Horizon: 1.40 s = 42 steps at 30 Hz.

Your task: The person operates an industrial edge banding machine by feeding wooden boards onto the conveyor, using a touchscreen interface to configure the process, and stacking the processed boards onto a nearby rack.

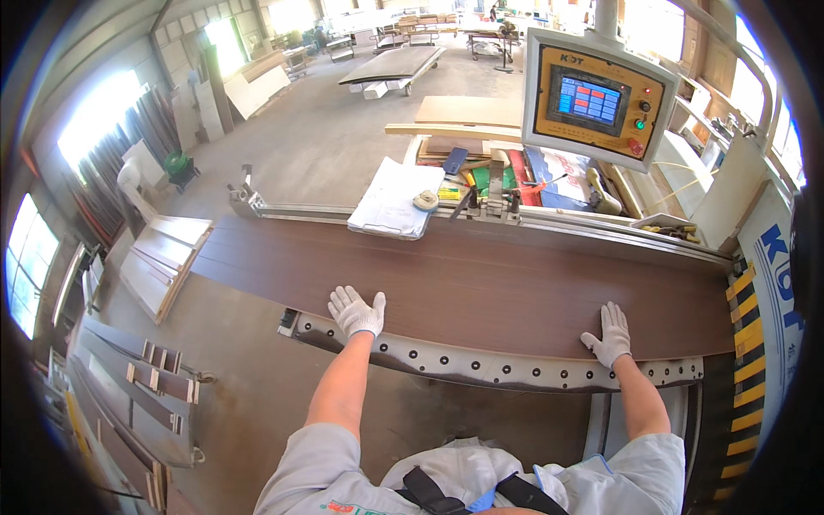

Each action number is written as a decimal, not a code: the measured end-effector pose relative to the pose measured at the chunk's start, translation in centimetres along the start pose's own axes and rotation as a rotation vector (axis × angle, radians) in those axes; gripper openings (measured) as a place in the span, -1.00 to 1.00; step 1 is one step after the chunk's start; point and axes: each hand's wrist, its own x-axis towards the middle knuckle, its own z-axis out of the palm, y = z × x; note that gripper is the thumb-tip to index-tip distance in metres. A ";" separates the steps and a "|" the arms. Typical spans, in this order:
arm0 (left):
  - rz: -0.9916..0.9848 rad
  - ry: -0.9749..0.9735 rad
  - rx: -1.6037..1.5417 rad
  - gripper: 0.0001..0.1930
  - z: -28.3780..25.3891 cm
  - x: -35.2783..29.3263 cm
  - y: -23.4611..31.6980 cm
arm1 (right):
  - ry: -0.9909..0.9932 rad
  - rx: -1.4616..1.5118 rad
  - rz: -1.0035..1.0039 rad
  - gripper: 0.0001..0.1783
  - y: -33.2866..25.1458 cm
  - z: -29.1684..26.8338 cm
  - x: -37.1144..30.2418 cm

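A long dark-brown wood-grain panel (481, 283) lies flat across the machine's bed, its left end jutting past the support. My left hand (355, 311), in a white knitted glove, rests on the panel near its front edge, fingers spread. Farther right, my right hand (609, 336), gloved alike, lies on the same panel close to the front edge with the fingers stretched out. Below the panel's front edge shows a pale support beam (481, 367) with a row of dark round fittings. A metal fence (318, 212) runs along the far side.
A clipboard with papers (395, 197) and a tape roll (425, 201) lie over the fence. Behind are a phone (455, 160) and tools. A control panel (596, 99) hangs at the upper right. The machine's striped edge (745, 369) stands right; stacked boards (159, 266) stand left.
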 end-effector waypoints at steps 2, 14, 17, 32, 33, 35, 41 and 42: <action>0.008 0.017 -0.016 0.06 0.1 0.3 -0.1 | -0.007 0.024 0.028 0.12 -0.7 -0.7 -0.3; 0.020 0.031 -0.052 0.03 0.1 0.2 0.1 | 0.173 0.093 0.009 -0.11 1.1 1.4 -0.4; 0.024 0.041 -0.049 0.03 0.1 0.3 0.1 | 0.186 0.091 0.003 -0.12 1.3 1.4 -0.5; 0.036 0.073 -0.030 -0.02 0.7 0.4 -0.2 | 0.209 0.086 0.007 -0.15 1.0 1.3 -0.5; 0.036 0.075 -0.031 -0.03 0.8 0.4 -0.2 | 0.208 0.086 0.007 -0.15 1.0 1.3 -0.5; 0.035 0.079 -0.030 -0.03 0.9 0.5 -0.3 | 0.208 0.088 0.009 -0.15 0.9 1.2 -0.4; 0.038 0.073 -0.026 -0.03 0.2 0.1 0.0 | 0.214 0.086 0.004 -0.14 1.2 1.5 -0.5; 0.037 0.069 -0.029 -0.03 0.2 0.0 0.1 | 0.216 0.085 0.002 -0.14 1.3 1.6 -0.6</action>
